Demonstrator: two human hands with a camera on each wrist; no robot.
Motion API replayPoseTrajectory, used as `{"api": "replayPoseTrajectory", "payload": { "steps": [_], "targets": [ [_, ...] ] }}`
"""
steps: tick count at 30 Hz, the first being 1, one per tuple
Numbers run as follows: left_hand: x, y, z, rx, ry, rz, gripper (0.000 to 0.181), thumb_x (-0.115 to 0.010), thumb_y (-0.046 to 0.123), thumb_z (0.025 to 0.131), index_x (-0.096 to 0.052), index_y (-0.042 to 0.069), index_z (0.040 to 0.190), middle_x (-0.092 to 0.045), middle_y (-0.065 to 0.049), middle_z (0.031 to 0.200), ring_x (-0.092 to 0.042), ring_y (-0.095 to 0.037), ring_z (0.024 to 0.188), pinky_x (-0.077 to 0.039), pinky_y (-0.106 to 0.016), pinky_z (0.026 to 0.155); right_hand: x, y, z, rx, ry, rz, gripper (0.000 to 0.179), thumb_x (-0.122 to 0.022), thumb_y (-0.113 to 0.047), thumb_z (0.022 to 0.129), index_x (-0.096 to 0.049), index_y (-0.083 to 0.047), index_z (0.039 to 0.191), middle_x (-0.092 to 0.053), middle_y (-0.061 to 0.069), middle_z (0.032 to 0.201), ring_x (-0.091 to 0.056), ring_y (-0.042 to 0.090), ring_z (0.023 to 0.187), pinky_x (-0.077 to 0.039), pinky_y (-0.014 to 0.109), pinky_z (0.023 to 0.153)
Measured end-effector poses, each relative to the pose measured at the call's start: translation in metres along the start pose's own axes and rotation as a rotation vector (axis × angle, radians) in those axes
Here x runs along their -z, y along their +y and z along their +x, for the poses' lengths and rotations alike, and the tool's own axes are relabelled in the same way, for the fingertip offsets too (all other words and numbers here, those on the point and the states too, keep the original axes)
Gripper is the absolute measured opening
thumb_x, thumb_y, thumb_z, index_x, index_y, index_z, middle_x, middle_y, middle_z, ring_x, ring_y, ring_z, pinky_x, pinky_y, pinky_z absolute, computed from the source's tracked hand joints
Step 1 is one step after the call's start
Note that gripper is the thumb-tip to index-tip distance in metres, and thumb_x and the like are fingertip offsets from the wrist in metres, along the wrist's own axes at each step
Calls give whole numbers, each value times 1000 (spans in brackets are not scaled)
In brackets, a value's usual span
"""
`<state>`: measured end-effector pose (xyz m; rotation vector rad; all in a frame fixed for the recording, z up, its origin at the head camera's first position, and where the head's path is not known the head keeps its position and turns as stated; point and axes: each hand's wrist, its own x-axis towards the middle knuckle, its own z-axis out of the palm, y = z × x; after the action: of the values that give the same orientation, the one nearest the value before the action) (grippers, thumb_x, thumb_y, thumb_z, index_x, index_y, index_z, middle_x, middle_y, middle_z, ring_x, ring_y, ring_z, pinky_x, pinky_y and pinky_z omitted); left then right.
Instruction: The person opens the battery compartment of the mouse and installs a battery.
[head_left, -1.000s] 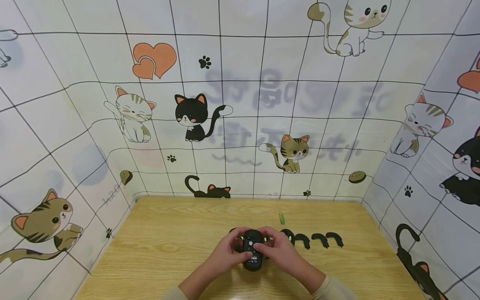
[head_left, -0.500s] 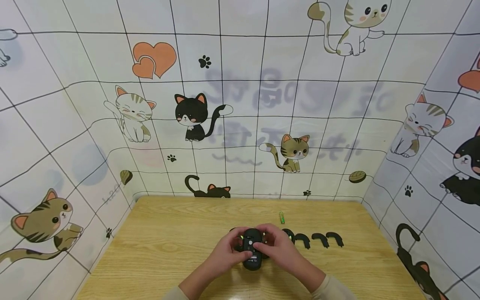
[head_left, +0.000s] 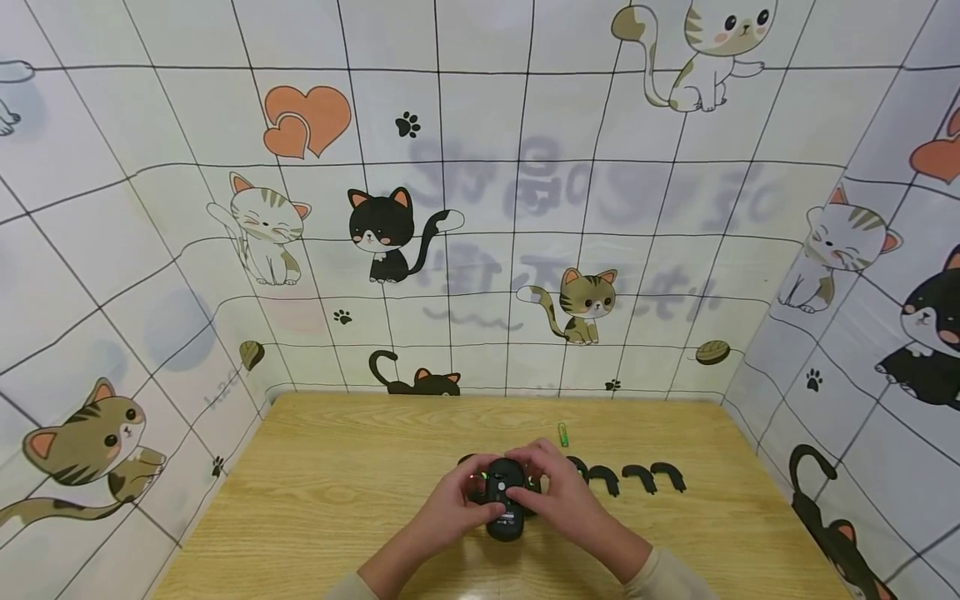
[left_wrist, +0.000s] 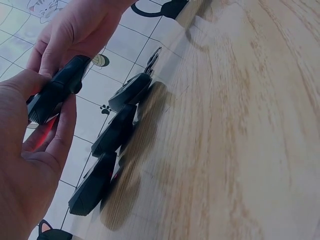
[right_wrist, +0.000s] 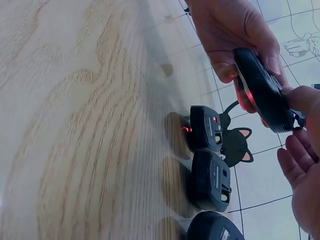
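Observation:
A black computer mouse [head_left: 507, 521] is held upside down between both hands, its labelled underside toward the head camera. My left hand [head_left: 452, 502] grips one side, with the thumb across the underside. My right hand [head_left: 561, 493] pinches the far end from the other side, thumb on the underside and fingers behind. Red light shines on the fingers under the mouse in both wrist views. Behind the hands, more black mice lie on the table, including a near mouse [right_wrist: 210, 181] and a far mouse [right_wrist: 205, 127], each with a recess in the underside; the hands largely hide them in the head view.
To the right lie three curved black covers, the left cover [head_left: 603, 480], middle cover [head_left: 639, 477] and right cover [head_left: 667, 475]. A green paper clip [head_left: 563, 434] lies farther back. Cat-printed sheeting [head_left: 480, 250] walls the wooden table [head_left: 337, 467] at the back and sides.
My right hand's fingers have shifted slightly upward and away at the far end of the mouse. The left hand and the mouse stay nearly in place; the head view has turned slightly.

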<state>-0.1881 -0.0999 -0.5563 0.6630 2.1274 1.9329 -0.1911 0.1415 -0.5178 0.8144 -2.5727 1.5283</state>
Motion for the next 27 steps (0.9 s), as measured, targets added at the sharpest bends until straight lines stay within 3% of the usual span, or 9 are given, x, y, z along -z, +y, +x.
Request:
{"api": "replayPoseTrajectory", "payload": {
  "steps": [11, 22, 27],
  "targets": [
    [-1, 1, 0, 11, -13, -17, 56, -85, 7, 97, -64, 19, 147, -64, -9, 131, -71, -22, 103, -65, -30, 79, 4, 4, 2, 28, -5, 5, 39, -87, -19, 98, -73, -22, 134, -66, -5, 104, -62, 12, 85, -57, 33, 75],
    [-2, 3, -1, 33, -14, -19, 55, -85, 8, 97, -64, 19, 148, -65, -9, 131, -71, -23, 104, -65, -30, 79, 7, -1, 3, -80, -24, 55, 34, -86, -19, 100, -75, -19, 132, -69, -3, 95, -63, 14, 81, -55, 30, 71],
    [-2, 3, -1, 32, -14, -19, 56, -85, 8, 98, -64, 21, 148, -63, -9, 133, -71, -25, 105, -65, -31, 80, 8, -3, 2, -120, -28, 144, 29, -83, -17, 102, -76, -16, 130, -71, 1, 97, -65, 15, 81, -55, 26, 69]
  ]
}}
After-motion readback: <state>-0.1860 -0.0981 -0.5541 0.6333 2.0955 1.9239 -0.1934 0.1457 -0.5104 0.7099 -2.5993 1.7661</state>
